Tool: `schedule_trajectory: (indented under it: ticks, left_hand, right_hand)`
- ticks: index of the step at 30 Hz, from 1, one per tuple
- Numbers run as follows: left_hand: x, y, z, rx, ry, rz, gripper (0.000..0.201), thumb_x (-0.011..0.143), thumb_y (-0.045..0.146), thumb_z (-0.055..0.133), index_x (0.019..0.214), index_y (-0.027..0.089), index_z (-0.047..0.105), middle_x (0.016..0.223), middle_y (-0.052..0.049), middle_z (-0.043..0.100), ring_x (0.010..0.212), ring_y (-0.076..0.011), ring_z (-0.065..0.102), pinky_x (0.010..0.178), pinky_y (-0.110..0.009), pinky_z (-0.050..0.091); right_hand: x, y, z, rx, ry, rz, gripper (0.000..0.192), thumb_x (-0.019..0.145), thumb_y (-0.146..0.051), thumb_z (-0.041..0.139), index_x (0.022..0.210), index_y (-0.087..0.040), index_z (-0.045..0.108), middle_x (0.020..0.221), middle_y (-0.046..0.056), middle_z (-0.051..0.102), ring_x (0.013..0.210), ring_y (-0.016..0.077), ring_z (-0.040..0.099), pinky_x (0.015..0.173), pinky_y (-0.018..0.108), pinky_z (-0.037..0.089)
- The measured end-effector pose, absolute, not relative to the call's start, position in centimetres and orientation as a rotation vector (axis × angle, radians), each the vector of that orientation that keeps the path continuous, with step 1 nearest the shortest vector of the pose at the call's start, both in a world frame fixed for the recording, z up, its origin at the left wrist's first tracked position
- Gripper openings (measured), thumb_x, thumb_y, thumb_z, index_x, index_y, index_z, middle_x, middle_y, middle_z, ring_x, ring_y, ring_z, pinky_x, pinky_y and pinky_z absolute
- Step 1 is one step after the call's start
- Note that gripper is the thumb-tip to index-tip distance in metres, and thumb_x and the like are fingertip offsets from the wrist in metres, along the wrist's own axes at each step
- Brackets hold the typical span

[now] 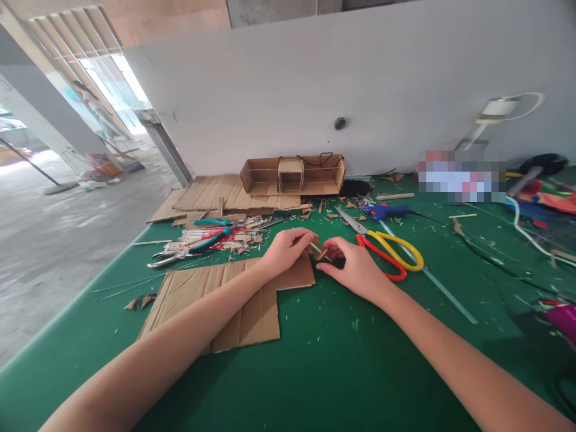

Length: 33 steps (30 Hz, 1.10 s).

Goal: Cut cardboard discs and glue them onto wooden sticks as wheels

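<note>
Stick (315,246) slanting between both hands

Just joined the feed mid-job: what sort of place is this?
Likely a craft or model-making workbench: a green table littered with cardboard sheets, scissors and a blue glue gun.

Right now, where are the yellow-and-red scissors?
In the head view, the scissors lie on the green table just right of the right hand, with the blue glue gun behind them.
</note>
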<state>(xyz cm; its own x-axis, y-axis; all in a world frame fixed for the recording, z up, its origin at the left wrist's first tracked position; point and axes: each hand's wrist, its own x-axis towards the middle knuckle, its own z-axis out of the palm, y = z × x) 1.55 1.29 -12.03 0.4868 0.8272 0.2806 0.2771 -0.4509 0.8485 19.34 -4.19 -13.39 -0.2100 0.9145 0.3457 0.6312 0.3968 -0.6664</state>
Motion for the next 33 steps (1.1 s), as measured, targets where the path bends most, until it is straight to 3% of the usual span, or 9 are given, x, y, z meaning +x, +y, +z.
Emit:
schedule_trajectory:
  ticks: [6,16,21,26,33]
  left_hand:
    - [1.64,1.86,-12.54,1.627,0.893,0.928,0.026,0.082,0.038,0.053,0.085,0.013,0.060,0.076,-0.004,0.065,0.072,-0.0157,0.067,0.063,-0.024,0.053]
    - [1.67,1.44,-12.07,1.462,0.865,0.904,0.024,0.081,0.033,0.057,0.091,0.012,0.063,0.083,-0.007,0.069,0.081,-0.0166,0.067,0.075,-0.029,0.055]
    - [1.76,1.35,-12.01,1.447,0.852,0.945,0.024,0.079,0.032,0.060,0.091,0.011,0.063,0.085,-0.008,0.068,0.080,-0.0175,0.067,0.077,-0.032,0.055]
    - [1.71,1.30,-11.99,1.418,0.813,0.974,0.020,0.079,0.027,0.059,0.090,0.011,0.062,0.084,-0.007,0.067,0.080,-0.0154,0.067,0.081,-0.032,0.053]
    - [1.67,1.26,-11.97,1.402,0.813,1.010,0.008,0.080,0.015,0.052,0.087,0.012,0.052,0.081,-0.002,0.061,0.073,-0.0131,0.067,0.075,-0.031,0.054]
  right_hand:
    - [19.41,-3.81,-13.72,-1.318,-1.841,0.465,0.022,0.076,-0.014,0.055,0.097,-0.020,0.054,0.078,0.001,0.068,0.071,0.0147,0.064,0.069,0.029,0.050]
    - [19.17,-4.35,-13.37,-1.380,-1.953,0.360,0.022,0.079,-0.017,0.053,0.099,-0.020,0.061,0.085,0.004,0.071,0.078,0.0185,0.066,0.072,0.031,0.050]
    - [19.18,-4.33,-13.42,-1.473,-1.906,0.359,0.033,0.080,-0.023,0.055,0.112,-0.018,0.054,0.081,0.005,0.072,0.073,0.0203,0.067,0.067,0.033,0.050]
    - [19.13,-4.28,-13.28,-1.491,-1.820,0.455,0.017,0.076,-0.022,0.058,0.093,-0.020,0.057,0.074,0.002,0.071,0.066,0.0177,0.067,0.063,0.030,0.050]
    - [19.15,-4.18,-13.47,-1.484,-1.743,0.504,0.016,0.076,-0.024,0.060,0.090,-0.019,0.056,0.072,0.002,0.071,0.064,0.0170,0.066,0.060,0.028,0.051]
